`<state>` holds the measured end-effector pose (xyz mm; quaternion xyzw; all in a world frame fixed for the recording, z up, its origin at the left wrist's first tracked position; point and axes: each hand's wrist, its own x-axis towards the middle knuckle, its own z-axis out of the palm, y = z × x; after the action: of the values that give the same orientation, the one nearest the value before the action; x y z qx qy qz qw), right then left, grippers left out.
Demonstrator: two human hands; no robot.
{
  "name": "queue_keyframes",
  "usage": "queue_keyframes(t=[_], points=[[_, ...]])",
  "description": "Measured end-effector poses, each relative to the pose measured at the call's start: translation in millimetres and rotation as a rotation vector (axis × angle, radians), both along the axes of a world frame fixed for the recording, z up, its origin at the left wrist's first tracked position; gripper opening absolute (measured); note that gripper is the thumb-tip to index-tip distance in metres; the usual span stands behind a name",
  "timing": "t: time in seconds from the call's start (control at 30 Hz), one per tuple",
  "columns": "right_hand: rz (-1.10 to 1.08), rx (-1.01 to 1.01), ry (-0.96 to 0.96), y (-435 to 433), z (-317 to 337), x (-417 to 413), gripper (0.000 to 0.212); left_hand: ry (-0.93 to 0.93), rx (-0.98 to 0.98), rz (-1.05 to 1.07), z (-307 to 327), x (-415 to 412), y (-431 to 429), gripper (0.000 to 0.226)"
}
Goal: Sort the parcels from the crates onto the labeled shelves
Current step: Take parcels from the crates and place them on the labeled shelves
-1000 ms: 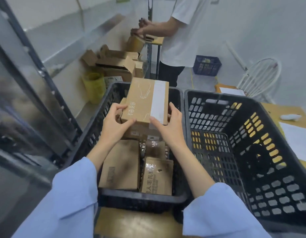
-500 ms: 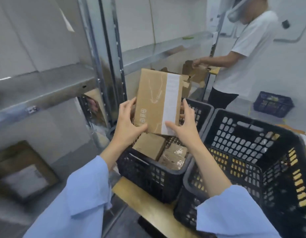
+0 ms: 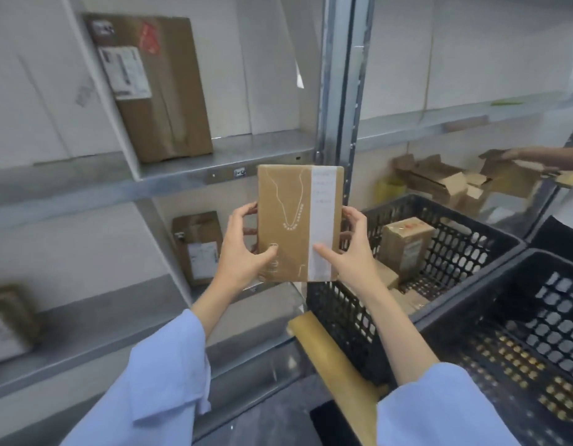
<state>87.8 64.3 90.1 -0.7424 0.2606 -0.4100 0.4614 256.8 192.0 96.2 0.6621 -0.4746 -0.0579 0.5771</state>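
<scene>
Metal shelves (image 3: 182,170) are filling the left side, with a tall box (image 3: 159,91) standing on the upper level and a smaller box (image 3: 198,249) leaning on the level below. Both hands are holding a flat brown parcel (image 3: 288,220) upright in front of the shelf post. The left hand (image 3: 243,252) is gripping its left edge and the right hand (image 3: 352,252) its right edge, thumb lying on the white label. To the right, a black crate (image 3: 343,317) is sitting on the worktop (image 3: 327,349).

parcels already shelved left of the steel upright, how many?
3: a tall box standing on the upper shelf, a smaller box on the lower shelf, a blurred box farther left. Dividers may hide more.
</scene>
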Motion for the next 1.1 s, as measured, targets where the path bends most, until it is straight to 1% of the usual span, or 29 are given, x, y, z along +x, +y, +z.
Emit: queue_keyframes(t=[0.1, 0.2, 0.27, 0.37, 0.5, 0.63, 0.7, 0.77, 0.83, 0.97, 1.1], points=[[0.094, -0.014, 0.042, 21, 0, 33, 0.095, 0.027, -0.002, 0.09, -2, 18, 37, 0.072], [0.198, -0.056, 0.122, 42, -2, 65, 0.1, 0.054, 0.021, 0.185, -5, 34, 73, 0.076], [0.28, -0.069, 0.141, 58, -6, 84, 0.096, 0.061, 0.039, 0.249, -6, 44, 98, 0.083], [0.364, -0.036, 0.125, 83, -9, 109, 0.088, 0.075, 0.05, 0.334, -7, 53, 133, 0.078], [0.49, 0.042, 0.056, 117, -10, 136, 0.077, 0.114, -0.002, 0.418, -6, 61, 178, 0.072], [0.588, 0.074, 0.056, 153, -9, 157, 0.072, 0.127, -0.017, 0.487, -6, 67, 223, 0.073], [0.627, 0.064, 0.059, 172, -6, 165, 0.079, 0.123, -0.022, 0.521, -7, 69, 247, 0.076], [0.67, 0.053, 0.068, 192, -4, 170, 0.096, 0.119, -0.026, 0.555, -8, 73, 271, 0.082], [0.723, 0.041, 0.078, 212, -2, 175, 0.106, 0.119, -0.023, 0.569, -10, 76, 293, 0.087], [0.786, 0.004, 0.122, 251, 2, 182, 0.112, 0.099, 0.0, 0.581, -14, 79, 333, 0.093], [0.842, 0.029, 0.126, 294, 6, 185, 0.111, 0.15, -0.043, 0.576, -15, 73, 379, 0.092]])
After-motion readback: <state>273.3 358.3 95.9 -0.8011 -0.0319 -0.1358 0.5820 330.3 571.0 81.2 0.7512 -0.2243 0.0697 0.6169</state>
